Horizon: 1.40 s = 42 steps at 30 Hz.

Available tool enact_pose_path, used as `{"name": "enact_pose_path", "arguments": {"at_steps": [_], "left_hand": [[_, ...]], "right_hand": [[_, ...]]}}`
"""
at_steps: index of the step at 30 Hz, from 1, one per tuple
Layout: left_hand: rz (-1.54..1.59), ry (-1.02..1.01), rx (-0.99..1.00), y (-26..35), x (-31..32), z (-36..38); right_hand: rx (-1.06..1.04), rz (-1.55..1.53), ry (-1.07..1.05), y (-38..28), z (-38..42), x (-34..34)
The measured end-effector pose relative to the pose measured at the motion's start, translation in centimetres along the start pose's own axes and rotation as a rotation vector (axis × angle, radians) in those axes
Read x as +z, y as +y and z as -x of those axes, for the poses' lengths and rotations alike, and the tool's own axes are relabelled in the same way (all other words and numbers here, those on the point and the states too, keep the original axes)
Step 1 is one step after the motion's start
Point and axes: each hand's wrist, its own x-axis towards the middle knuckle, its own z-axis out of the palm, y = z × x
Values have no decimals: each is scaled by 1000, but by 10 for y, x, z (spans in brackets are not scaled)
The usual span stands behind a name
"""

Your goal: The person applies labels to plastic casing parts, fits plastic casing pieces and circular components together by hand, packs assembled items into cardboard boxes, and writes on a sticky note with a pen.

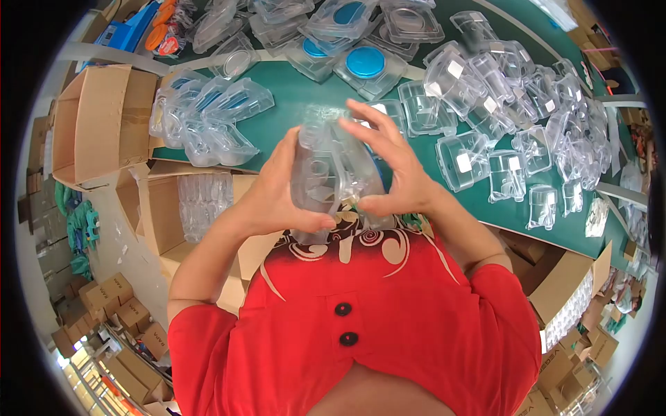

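Between my two hands, close to my chest, is a clear plastic clamshell package. My left hand wraps round its left side, with the thumb along the lower edge. On the right side, my right hand grips it with the thumb low and the fingers at the upper edge. Blur hides the package's top end. A stack of clear packages with blue parts lies to the left of my hands. Beyond them are packages with round blue lids.
Many clear clamshells with white labels are heaped on the green table at the right. Open cardboard boxes stand at the left, below it, and at the lower right. Orange items lie at the upper left.
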Motion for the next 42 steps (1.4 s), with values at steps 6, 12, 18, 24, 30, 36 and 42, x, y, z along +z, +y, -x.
{"name": "enact_pose_path", "arguments": {"at_steps": [6,12,18,24,30,36,42], "left_hand": [[-47,-36,-76,6,3,-3],[-104,-66,-60,13,-2,-5],[-143,-42,-83,18,1,6],[114,45,-194,-16,0,12],[669,332,-347,-44,-29,5],[143,183,-664,-77,-63,-6],[-518,565,-332,-79,-136,21]], "right_hand": [[-223,14,-192,-3,-38,-18],[-299,65,-166,-13,-41,-11],[-279,-26,-345,-13,-51,-7],[-121,-53,-270,1,-67,2],[315,285,-433,-2,-84,-13],[389,11,-620,75,-133,-26],[353,140,-570,135,-166,28]]}}
